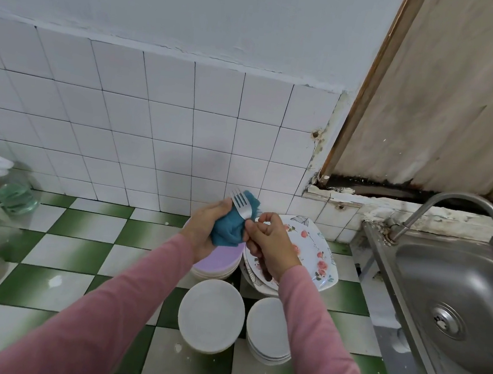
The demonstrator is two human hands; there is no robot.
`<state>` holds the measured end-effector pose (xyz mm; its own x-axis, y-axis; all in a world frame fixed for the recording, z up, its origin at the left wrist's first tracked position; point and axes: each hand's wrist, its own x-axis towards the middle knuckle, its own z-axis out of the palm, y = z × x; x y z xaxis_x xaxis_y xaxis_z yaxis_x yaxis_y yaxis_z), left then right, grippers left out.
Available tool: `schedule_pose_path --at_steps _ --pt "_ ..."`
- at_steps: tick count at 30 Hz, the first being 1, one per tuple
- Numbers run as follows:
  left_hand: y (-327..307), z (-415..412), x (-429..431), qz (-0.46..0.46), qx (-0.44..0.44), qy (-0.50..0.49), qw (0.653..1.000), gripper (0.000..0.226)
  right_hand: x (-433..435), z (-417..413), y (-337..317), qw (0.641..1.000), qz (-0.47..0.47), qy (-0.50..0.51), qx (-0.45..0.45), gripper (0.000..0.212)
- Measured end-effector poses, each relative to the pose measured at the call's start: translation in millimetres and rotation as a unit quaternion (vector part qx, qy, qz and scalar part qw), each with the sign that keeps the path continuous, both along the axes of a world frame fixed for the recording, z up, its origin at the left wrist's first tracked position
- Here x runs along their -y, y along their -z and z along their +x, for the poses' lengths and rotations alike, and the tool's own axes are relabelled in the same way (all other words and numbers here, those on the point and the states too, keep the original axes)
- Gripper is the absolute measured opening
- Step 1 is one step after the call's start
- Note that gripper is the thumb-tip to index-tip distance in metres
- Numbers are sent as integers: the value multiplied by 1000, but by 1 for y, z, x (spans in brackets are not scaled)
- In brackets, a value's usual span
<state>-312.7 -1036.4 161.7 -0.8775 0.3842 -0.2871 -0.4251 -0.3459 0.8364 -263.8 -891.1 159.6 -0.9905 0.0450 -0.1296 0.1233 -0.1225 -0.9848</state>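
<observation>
Presently the fork [242,206] points tines up and away above the bench [78,253], its long axis running from the right hand [272,248], fingers curled round the handle, into the blue cloth [228,229] bunched in the left hand [203,228].

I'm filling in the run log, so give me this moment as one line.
left hand: holds blue cloth | right hand: grips silver metal fork, tines against cloth | below: stacks of round white plates
</observation>
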Motion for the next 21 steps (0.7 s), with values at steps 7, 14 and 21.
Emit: schedule_pose_path --at_steps 7,14,21 --pt "4 -5 4 -1 42 8 999 36 -16 -2 7 997 69 -30 20 22" --pt "1 -10 9 46 84 -33 995 38 -26 6 9 997 73 -35 17 12" --pt "7 -17 8 -49 46 -104 992 36 -28 4 27 989 142 51 3 36"
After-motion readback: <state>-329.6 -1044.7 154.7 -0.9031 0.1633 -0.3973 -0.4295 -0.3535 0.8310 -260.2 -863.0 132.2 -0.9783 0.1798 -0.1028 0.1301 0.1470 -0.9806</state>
